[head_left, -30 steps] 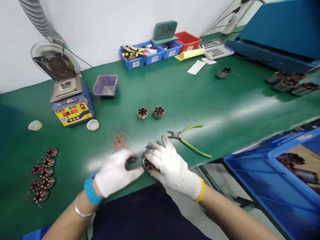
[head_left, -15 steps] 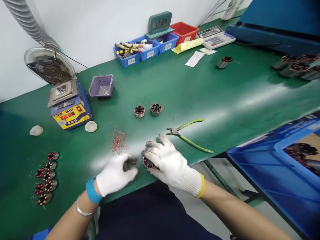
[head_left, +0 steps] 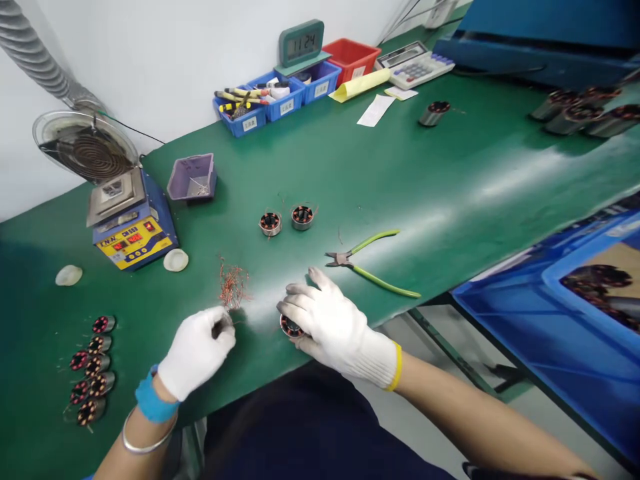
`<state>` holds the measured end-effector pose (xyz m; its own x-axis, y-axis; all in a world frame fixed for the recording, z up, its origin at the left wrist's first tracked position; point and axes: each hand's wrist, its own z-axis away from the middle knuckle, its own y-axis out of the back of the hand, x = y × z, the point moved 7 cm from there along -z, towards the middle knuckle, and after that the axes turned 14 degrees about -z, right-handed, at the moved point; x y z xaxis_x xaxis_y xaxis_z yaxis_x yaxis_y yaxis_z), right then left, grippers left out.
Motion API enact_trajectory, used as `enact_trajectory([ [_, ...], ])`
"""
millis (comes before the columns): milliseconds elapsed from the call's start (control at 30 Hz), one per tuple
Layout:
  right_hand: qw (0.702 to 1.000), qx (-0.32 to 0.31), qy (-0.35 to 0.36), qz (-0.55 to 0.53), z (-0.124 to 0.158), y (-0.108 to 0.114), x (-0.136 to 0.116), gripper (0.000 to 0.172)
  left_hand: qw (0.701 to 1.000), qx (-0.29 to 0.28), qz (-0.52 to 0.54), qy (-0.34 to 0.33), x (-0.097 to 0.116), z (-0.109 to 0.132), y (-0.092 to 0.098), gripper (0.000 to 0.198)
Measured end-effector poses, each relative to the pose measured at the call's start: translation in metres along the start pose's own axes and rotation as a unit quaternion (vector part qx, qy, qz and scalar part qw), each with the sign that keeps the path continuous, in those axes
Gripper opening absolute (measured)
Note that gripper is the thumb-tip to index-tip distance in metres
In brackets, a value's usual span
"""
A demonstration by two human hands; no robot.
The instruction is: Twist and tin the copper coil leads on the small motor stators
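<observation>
My right hand (head_left: 327, 323), in a white glove, lies over a wound motor stator (head_left: 290, 327) near the table's front edge. Its fingers and thumb grip the stator and hide part of it. My left hand (head_left: 200, 347), gloved too, is closed in a pinch just below a pile of copper wire scraps (head_left: 233, 285). A thin piece of copper wire (head_left: 239, 323) shows at its fingertips. Beyond my right hand lie green-handled cutting pliers (head_left: 341, 259), jaws apart. Two more stators, a left one (head_left: 271, 225) and a right one (head_left: 303, 217), stand farther back.
Several stators (head_left: 97, 365) sit at the left. A solder pot (head_left: 133, 230) with a fume hood, a purple tray (head_left: 193, 179) and blue bins (head_left: 250, 120) stand at the back. More stators (head_left: 570, 117) are far right. A blue crate (head_left: 555, 293) stands beside the table.
My left hand has moved left, away from the stator and toward the wire scraps. My right hand stays on the stator. The view has shifted slightly.
</observation>
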<state>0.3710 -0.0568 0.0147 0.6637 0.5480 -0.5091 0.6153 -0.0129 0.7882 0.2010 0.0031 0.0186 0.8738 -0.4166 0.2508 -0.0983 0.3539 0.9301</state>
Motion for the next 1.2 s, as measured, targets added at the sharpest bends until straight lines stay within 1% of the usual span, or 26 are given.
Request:
enact_trajectory([
  [33, 1.0, 0.001, 0.003, -0.001, 0.0, 0.0, 0.0, 0.041, 0.999, 0.042, -0.01, -0.003, 0.006, 0.0, 0.004, 0.009],
  [67, 1.0, 0.002, 0.003, -0.002, 0.0, -0.001, 0.0, 0.041, 0.997, 0.069, -0.023, -0.025, 0.016, -0.001, 0.004, 0.014],
  [100, 1.0, 0.003, 0.003, -0.003, -0.001, -0.001, 0.0, 0.04, 0.995, 0.076, -0.036, -0.06, 0.028, -0.002, -0.001, 0.016],
  [167, 1.0, 0.002, 0.001, 0.0, -0.002, -0.004, 0.0, 0.04, 0.99, 0.045, -0.053, -0.125, 0.048, -0.007, -0.015, 0.014],
  [200, 1.0, -0.004, -0.001, 0.002, -0.002, -0.006, 0.001, 0.041, 0.989, 0.02, -0.052, -0.14, 0.05, -0.008, -0.021, 0.017],
  [267, 1.0, -0.024, -0.004, 0.0, -0.002, -0.009, 0.003, 0.043, 0.989, -0.018, -0.042, -0.144, 0.044, -0.008, -0.025, 0.02],
  [300, 0.999, -0.032, -0.002, -0.006, -0.001, -0.008, 0.004, 0.045, 0.99, -0.012, -0.039, -0.136, 0.038, -0.007, -0.02, 0.018],
  [333, 0.999, -0.034, 0.002, -0.014, 0.001, -0.006, 0.005, 0.048, 0.991, 0.02, -0.036, -0.125, 0.032, -0.004, -0.011, 0.015],
  [400, 0.999, -0.006, 0.017, -0.034, 0.006, 0.007, 0.007, 0.054, 0.986, 0.132, -0.028, -0.093, 0.026, 0.003, 0.015, 0.005],
  [433, 0.999, 0.025, 0.027, -0.038, 0.009, 0.017, 0.007, 0.057, 0.979, 0.182, -0.024, -0.086, 0.03, 0.007, 0.024, 0.01],
  [467, 0.997, 0.056, 0.035, -0.036, 0.012, 0.026, 0.007, 0.057, 0.973, 0.211, -0.024, -0.089, 0.038, 0.01, 0.029, 0.026],
  [500, 0.996, 0.078, 0.039, -0.024, 0.014, 0.033, 0.006, 0.055, 0.971, 0.213, -0.03, -0.103, 0.051, 0.01, 0.028, 0.042],
  [533, 0.996, 0.083, 0.038, -0.004, 0.015, 0.037, 0.005, 0.048, 0.972, 0.192, -0.046, -0.126, 0.066, 0.007, 0.022, 0.055],
  [567, 0.997, 0.071, 0.034, 0.024, 0.015, 0.037, 0.004, 0.039, 0.974, 0.165, -0.064, -0.144, 0.079, 0.002, 0.013, 0.057],
  [600, 0.997, 0.047, 0.031, 0.055, 0.015, 0.034, 0.003, 0.027, 0.976, 0.137, -0.083, -0.15, 0.089, -0.005, 0.003, 0.049],
  [633, 0.996, 0.015, 0.03, 0.084, 0.015, 0.03, 0.002, 0.018, 0.976, 0.115, -0.102, -0.153, 0.096, -0.011, -0.006, 0.038],
  [667, 0.994, -0.017, 0.031, 0.108, 0.016, 0.027, 0.002, 0.016, 0.976, 0.099, -0.117, -0.155, 0.099, -0.016, -0.014, 0.026],
  [700, 0.991, -0.042, 0.032, 0.127, 0.018, 0.026, 0.004, 0.022, 0.976, 0.087, -0.128, -0.156, 0.099, -0.021, -0.019, 0.017],
  [733, 0.988, -0.062, 0.028, 0.14, 0.021, 0.028, 0.007, 0.028, 0.975, 0.082, -0.133, -0.157, 0.097, -0.023, -0.023, 0.013],
  [800, 0.985, -0.08, 0.0, 0.154, 0.027, 0.039, 0.018, 0.032, 0.977, 0.083, -0.129, -0.151, 0.086, -0.025, -0.023, 0.01],
  [867, 0.987, -0.065, -0.025, 0.147, 0.032, 0.055, 0.027, 0.029, 0.979, 0.087, -0.115, -0.143, 0.075, -0.025, -0.019, 0.011],
  [933, 0.992, -0.045, -0.016, 0.12, 0.03, 0.061, 0.026, 0.024, 0.981, 0.087, -0.101, -0.14, 0.069, -0.024, -0.016, 0.015],
  [1000, 0.994, -0.042, 0.01, 0.098, 0.022, 0.051, 0.017, 0.017, 0.981, 0.085, -0.099, -0.14, 0.068, -0.024, -0.017, 0.017],
  [1100, 0.99, -0.052, 0.059, 0.115, 0.007, 0.022, 0.0, 0.015, 0.98, 0.093, -0.105, -0.143, 0.07, -0.027, -0.019, 0.011],
  [1167, 0.986, -0.048, 0.079, 0.139, 0.003, 0.013, -0.003, 0.022, 0.981, 0.094, -0.091, -0.145, 0.07, -0.028, -0.02, 0.009],
  [1200, 0.985, -0.041, 0.084, 0.146, 0.004, 0.014, 0.0, 0.026, 0.982, 0.092, -0.083, -0.143, 0.07, -0.028, -0.02, 0.01],
])
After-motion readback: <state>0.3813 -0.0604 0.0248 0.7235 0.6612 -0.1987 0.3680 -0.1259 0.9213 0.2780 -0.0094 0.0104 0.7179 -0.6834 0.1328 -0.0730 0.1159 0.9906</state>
